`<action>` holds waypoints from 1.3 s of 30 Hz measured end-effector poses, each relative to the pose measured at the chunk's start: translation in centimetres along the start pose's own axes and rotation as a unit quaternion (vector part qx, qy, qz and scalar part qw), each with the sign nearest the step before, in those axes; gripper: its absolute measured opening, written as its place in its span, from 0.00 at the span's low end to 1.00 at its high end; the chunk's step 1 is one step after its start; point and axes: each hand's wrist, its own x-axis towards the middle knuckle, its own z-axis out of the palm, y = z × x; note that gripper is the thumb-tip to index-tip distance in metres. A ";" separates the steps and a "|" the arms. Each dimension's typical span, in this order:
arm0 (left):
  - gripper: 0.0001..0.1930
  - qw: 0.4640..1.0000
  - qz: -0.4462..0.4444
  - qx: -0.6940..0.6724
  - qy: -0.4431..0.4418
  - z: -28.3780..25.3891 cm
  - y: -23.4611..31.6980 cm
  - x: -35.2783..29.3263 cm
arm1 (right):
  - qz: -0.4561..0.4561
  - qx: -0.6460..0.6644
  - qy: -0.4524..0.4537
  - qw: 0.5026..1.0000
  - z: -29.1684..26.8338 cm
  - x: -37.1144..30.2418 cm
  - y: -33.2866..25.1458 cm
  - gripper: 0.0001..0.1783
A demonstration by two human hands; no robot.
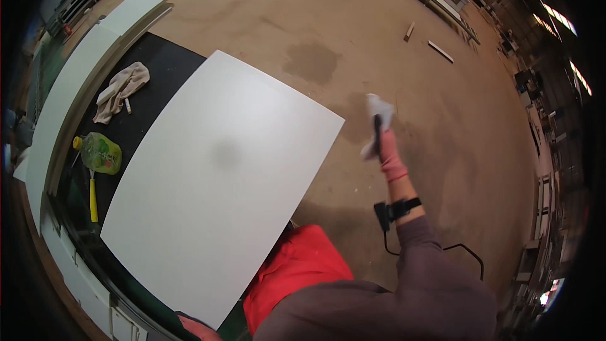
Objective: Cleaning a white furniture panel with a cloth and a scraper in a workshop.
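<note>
A large white panel (221, 170) lies flat on a dark-topped bench in front of me. My right hand (386, 145), in a pink glove with a dark palm, is held out over the floor beyond the panel's right corner. It is closed on a white cloth (380, 106), which is smeared by motion and sticks out on both sides of the hand. At the lower edge of the view, my gloved left hand (197, 327) is by the panel's near corner. Only part of it shows, and its fingers are too hidden to read.
On the bench's black top (161, 66), left of the panel, lie a crumpled beige cloth (120, 91), a yellow-capped bottle of green liquid (100, 153) and a yellow-handled tool (93, 199). A long pale board (76, 76) runs along the far left. Two strips (440, 52) lie on the floor.
</note>
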 end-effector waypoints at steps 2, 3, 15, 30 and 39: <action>0.23 1.000 -0.002 0.006 0.000 1.1 0.5 0.5 | -0.417 -0.246 0.054 0.874 4.3 -3.5 2.6 0.24; 0.23 1.000 -0.009 0.017 0.017 0.2 -0.2 0.5 | -0.372 -0.190 -0.093 0.904 7.7 -9.0 -4.5 0.29; 0.23 0.998 0.026 -0.051 -0.029 1.1 0.9 -0.4 | -0.483 -0.317 -0.251 0.777 14.8 -11.2 -7.3 0.38; 0.21 0.727 0.261 0.634 -0.043 -1.5 -3.0 -0.5 | -0.423 -0.398 -0.092 0.809 18.7 -1.0 -10.5 0.34; 0.21 0.806 0.101 0.582 -0.034 -0.8 -1.4 -1.2 | -0.411 -0.318 -0.111 0.847 18.8 -4.7 -9.9 0.34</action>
